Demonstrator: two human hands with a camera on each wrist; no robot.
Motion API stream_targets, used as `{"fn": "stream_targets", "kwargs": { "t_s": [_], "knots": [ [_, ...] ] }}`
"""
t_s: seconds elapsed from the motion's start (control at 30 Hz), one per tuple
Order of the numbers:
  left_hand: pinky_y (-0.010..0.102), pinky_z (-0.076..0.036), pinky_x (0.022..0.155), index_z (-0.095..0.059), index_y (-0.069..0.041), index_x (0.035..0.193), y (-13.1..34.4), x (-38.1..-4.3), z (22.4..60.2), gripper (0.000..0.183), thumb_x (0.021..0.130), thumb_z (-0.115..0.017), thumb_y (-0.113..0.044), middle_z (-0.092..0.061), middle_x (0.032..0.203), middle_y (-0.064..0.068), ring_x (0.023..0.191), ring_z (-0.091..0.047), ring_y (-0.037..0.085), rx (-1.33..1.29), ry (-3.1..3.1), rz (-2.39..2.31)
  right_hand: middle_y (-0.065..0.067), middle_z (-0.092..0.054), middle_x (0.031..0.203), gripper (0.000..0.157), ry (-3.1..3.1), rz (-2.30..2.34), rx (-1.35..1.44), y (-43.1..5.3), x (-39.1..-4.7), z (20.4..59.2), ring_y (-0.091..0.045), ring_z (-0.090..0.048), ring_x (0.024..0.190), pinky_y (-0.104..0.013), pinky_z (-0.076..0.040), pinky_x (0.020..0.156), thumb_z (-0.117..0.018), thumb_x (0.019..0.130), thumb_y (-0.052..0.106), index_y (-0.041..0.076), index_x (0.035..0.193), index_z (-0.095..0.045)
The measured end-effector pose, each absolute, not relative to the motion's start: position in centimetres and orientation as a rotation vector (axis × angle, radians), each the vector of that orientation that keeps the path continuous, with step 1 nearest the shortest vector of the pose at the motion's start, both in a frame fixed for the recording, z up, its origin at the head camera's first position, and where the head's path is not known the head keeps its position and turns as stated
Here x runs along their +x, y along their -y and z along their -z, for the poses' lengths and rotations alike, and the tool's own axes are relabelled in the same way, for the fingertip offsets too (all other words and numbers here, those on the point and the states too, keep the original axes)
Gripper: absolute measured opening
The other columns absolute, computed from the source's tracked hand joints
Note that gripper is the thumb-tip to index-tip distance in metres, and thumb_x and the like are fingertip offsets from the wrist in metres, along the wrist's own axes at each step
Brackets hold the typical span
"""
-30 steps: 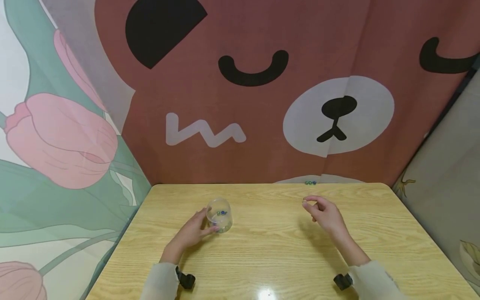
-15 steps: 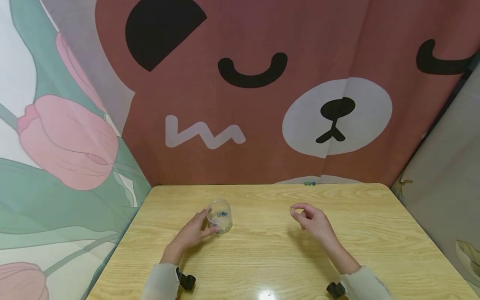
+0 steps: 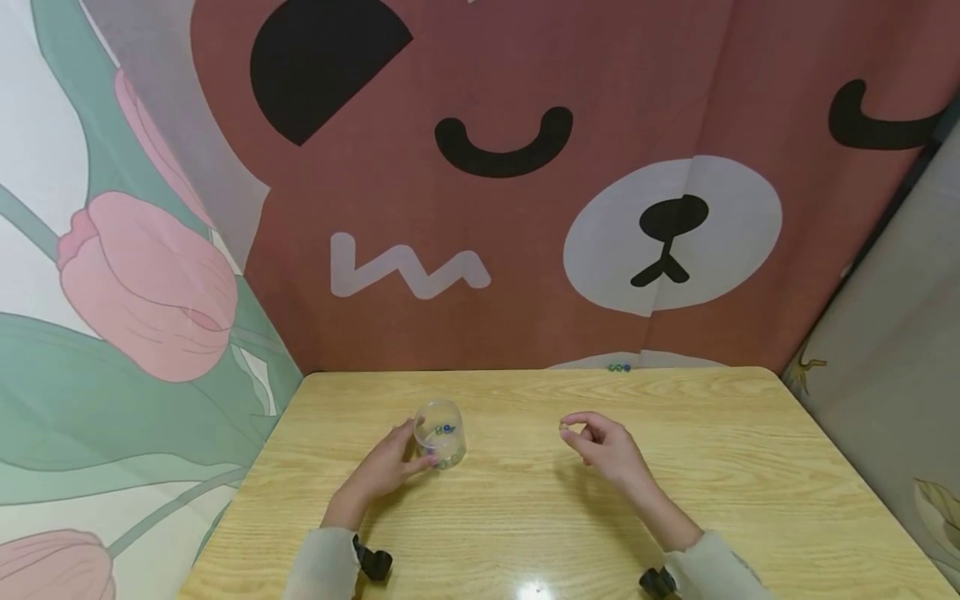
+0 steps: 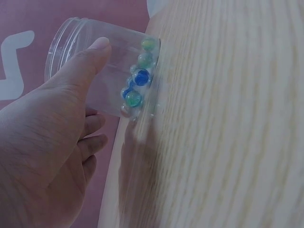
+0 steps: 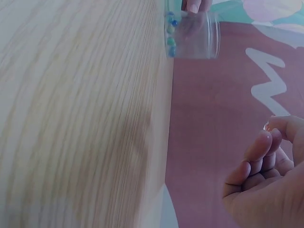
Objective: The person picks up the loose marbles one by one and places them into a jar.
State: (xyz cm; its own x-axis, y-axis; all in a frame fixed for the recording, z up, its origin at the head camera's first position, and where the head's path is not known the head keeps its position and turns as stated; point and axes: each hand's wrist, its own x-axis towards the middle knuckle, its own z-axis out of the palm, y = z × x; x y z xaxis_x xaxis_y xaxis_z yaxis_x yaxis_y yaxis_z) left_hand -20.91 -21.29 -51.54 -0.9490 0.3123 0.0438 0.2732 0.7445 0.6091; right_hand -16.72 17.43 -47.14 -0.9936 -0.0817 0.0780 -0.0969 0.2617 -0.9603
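My left hand (image 3: pixel 386 463) grips a clear plastic jar (image 4: pixel 121 50) that stands upright on the table, thumb on the near side. Several green and blue glass marbles (image 4: pixel 141 77) lie at the bottom of the jar. To the right of the jar and above the tabletop, my right hand (image 3: pixel 613 452) pinches a small clear marble (image 5: pixel 266 127) with an orange tint between thumb and index finger. The fingertips cover most of that marble. The other right fingers are curled inward.
A short row of green and blue marbles (image 3: pixel 619 367) sits at the table's back edge, right of centre. The light wood table (image 3: pixel 510 517) meets a bear-print curtain (image 3: pixel 525 325) behind. A floral curtain (image 3: pixel 150 287) hangs on the left side.
My right hand has moved left and slightly nearer to me, toward the jar, still pinching the marble. The left hand and the jar have stayed in place.
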Motion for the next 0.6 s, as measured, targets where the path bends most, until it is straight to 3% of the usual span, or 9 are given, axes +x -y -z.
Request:
{"fn": "stream_targets", "kwargs": {
  "t_s": [0.37, 0.6],
  "knots": [
    [0.064, -0.023, 0.119, -0.032, -0.014, 0.16, 21.2, -20.8, 51.3, 0.088, 0.091, -0.069, -0.054, -0.031, 0.161, 0.023, 0.148, -0.027, 0.046, 0.484, -2.875, -0.999, -0.002, -0.05, 0.064, 0.022, 2.558, -1.822, 0.232, -14.1, -17.8, 47.1, -0.015, -0.044, 0.051, -0.026, -0.039, 0.049, -0.069, 0.098, 0.016, 0.006, 0.118, -0.071],
    [0.065, -0.023, 0.118, -0.033, -0.012, 0.159, 21.0, -20.7, 51.3, 0.088, 0.091, -0.07, -0.053, -0.031, 0.16, 0.026, 0.147, -0.028, 0.048, 0.482, -2.876, -1.0, 0.0, -0.05, 0.063, 0.024, 2.532, -1.869, 0.311, -11.7, -18.5, 47.4, -0.014, -0.045, 0.051, -0.025, -0.039, 0.049, -0.073, 0.096, 0.027, 0.014, 0.115, -0.074]
  ]
}}
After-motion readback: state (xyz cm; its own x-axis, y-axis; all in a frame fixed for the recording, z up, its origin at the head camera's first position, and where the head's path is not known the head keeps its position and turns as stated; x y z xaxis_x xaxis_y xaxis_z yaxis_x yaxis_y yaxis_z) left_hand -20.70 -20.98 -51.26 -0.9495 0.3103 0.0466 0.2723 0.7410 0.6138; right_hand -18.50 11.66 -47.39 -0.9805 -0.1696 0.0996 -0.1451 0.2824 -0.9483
